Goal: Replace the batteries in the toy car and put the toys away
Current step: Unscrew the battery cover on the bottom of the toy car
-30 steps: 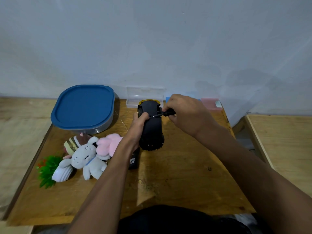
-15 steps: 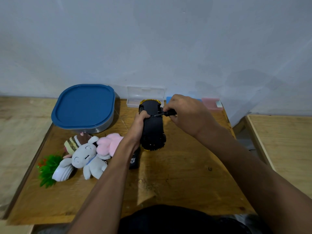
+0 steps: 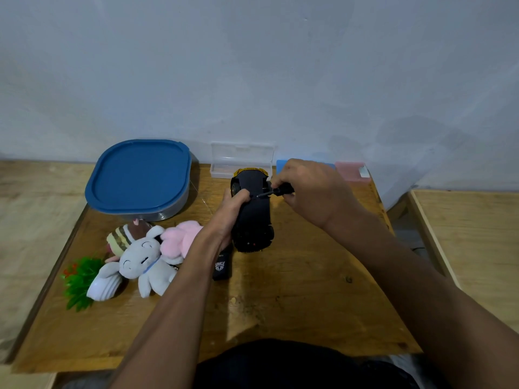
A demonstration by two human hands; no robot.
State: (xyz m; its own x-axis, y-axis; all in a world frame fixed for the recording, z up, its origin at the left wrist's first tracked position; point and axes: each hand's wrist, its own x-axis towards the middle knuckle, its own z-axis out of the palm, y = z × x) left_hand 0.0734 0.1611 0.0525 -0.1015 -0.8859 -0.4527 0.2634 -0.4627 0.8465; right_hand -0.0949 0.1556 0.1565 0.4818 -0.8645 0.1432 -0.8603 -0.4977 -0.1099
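Observation:
The toy car (image 3: 254,217) lies upside down on the wooden table, its black underside up and a yellow edge showing at the far end. My left hand (image 3: 229,211) grips its left side. My right hand (image 3: 306,189) holds a small black screwdriver (image 3: 276,191) whose tip touches the car's underside. A grey plush elephant (image 3: 143,259), a pink plush (image 3: 181,237) and a striped brown plush (image 3: 126,235) lie together at the left. A grey container with a blue lid (image 3: 139,176) stands at the back left.
A clear plastic case (image 3: 241,158) stands open at the back by the wall, with a blue box (image 3: 280,165) and a pink box (image 3: 351,169) to its right. A black remote (image 3: 222,265) lies under my left forearm. A green plastic plant (image 3: 80,279) sits near the table's left edge.
The car and both hands have shifted very slightly; the screwdriver stays against the underside.

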